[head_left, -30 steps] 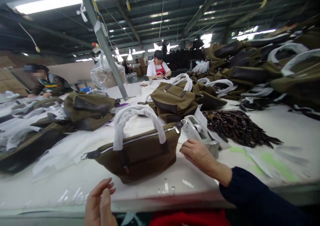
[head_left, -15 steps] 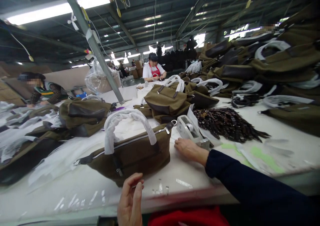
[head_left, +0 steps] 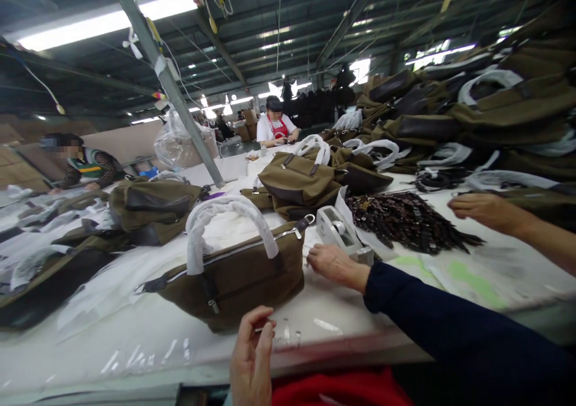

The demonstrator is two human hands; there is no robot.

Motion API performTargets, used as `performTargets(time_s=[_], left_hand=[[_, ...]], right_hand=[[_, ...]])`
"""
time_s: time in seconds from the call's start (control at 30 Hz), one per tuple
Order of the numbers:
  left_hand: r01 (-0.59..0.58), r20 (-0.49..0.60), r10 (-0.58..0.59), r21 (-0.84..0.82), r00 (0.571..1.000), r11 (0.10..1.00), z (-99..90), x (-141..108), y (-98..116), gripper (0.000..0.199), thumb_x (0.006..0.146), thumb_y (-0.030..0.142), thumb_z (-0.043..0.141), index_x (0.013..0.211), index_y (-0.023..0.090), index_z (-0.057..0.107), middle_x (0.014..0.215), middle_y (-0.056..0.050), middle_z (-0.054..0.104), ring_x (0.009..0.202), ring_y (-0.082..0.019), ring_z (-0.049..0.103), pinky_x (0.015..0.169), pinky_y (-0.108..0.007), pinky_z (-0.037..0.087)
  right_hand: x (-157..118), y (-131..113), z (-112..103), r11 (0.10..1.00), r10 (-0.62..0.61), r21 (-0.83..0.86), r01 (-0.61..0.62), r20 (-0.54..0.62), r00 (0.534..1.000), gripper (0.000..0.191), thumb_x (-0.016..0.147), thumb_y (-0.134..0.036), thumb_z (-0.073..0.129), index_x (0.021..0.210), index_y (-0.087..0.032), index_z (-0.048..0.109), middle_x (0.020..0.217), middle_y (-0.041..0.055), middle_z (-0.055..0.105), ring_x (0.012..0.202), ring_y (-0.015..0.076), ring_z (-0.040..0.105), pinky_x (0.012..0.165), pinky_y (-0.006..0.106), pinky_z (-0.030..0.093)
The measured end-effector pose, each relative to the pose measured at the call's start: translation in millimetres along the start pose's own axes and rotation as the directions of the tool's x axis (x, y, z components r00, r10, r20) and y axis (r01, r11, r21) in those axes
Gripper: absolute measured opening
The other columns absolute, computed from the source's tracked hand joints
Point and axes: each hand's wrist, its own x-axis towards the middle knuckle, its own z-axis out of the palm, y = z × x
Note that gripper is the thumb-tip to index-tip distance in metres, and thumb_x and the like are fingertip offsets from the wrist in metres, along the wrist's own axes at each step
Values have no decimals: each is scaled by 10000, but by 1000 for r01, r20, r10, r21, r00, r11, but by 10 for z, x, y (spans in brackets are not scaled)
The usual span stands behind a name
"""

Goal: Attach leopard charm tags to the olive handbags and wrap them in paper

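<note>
An olive canvas handbag (head_left: 229, 280) lies on the white worktable (head_left: 135, 346), its zip on top and its handles sleeved in white wrapping (head_left: 229, 211). My right hand (head_left: 335, 266), in a navy sleeve (head_left: 427, 316), rests just right of the bag's end, fingers bunched by a white film edge. A grey tape dispenser (head_left: 335, 229) stands just beyond it. Below the bag, my left hand (head_left: 252, 358) pinches a small pale strip (head_left: 263, 328) between thumb and fingers. Several similar slivers (head_left: 285, 332) lie on the table close by.
A co-worker's hand (head_left: 486, 209) reaches in at the right, above a bundle of dark straps (head_left: 405, 220). Olive bags (head_left: 450, 118) are heaped at the right. Two co-workers (head_left: 274, 124) (head_left: 85, 169) sit farther along. A steel pole (head_left: 180, 94) rises from the table.
My left hand has moved right, and its fingers have closed together. My right hand has shifted left toward the bag. A co-worker's hand has entered at the right.
</note>
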Motion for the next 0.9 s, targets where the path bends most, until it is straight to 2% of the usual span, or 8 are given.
performTargets(time_s=[0.13, 0.23, 0.3, 0.43, 0.57, 0.73, 0.83, 0.9], left_hand=[[86, 132, -80, -41, 988, 995, 112, 8, 38, 406, 830, 555, 628, 1011, 193, 655, 904, -65, 671, 758, -198, 623, 635, -273, 521], [123, 246, -101, -77, 964, 989, 234, 36, 69, 394, 831, 566, 622, 948, 190, 642, 825, -46, 644, 712, -182, 596, 564, -246, 499], [102, 288, -80, -61, 954, 993, 268, 59, 81, 347, 858, 538, 611, 852, 191, 623, 744, -16, 602, 650, -152, 553, 552, -226, 470], [60, 323, -44, -42, 945, 997, 156, 117, 150, 323, 922, 489, 541, 824, 191, 619, 738, -11, 582, 641, -142, 539, 571, -229, 473], [33, 376, -34, 8, 926, 999, -13, 175, 286, 346, 950, 493, 487, 882, 185, 628, 779, -28, 608, 673, -150, 567, 610, -240, 492], [27, 301, -26, 4, 953, 1000, -36, 185, 313, 394, 891, 538, 578, 718, 186, 541, 647, 19, 492, 581, -121, 489, 499, -203, 439], [25, 280, -21, -10, 960, 1000, -72, 182, 331, 382, 896, 526, 580, 735, 180, 555, 650, 17, 490, 583, -118, 478, 499, -200, 427], [27, 300, -16, -35, 954, 999, -149, 203, 398, 385, 905, 517, 571, 724, 178, 550, 627, 20, 477, 581, -118, 475, 522, -208, 425]], right_hand=[[-119, -441, -228, 996, 31, 82, -19, -143, 989, 122, 960, -185, 519, 907, -179, 628, 897, 47, 660, 841, 186, 566, 692, 293, 394], [-216, -808, -371, 983, 10, 178, 45, -299, 954, 119, 941, -165, 548, 837, -186, 602, 801, 23, 628, 750, 183, 523, 656, 313, 351], [-242, -960, -439, 971, -5, 223, 86, -338, 941, 109, 940, -172, 561, 839, -186, 600, 794, 20, 618, 736, 188, 506, 646, 327, 336], [-211, -1033, -529, 948, 29, 301, 103, -406, 914, 126, 954, -198, 558, 836, -192, 603, 774, 14, 607, 721, 182, 487, 631, 330, 323], [-155, -1055, -555, 957, 10, 260, 130, -477, 879, 144, 958, -173, 538, 837, -190, 613, 727, 14, 591, 690, 183, 460, 615, 338, 312], [-78, -1194, -511, 961, 27, 247, 123, -527, 850, 194, 926, -137, 561, 738, -181, 584, 690, 19, 578, 663, 183, 440, 584, 344, 287], [-52, -1234, -585, 941, 69, 320, 112, -505, 860, 182, 913, -113, 551, 754, -176, 612, 700, 32, 593, 687, 188, 465, 607, 336, 304], [-65, -1227, -710, 839, 131, 529, 126, -421, 898, 85, 880, -130, 593, 860, -179, 659, 805, 46, 645, 787, 201, 521, 687, 325, 363]])
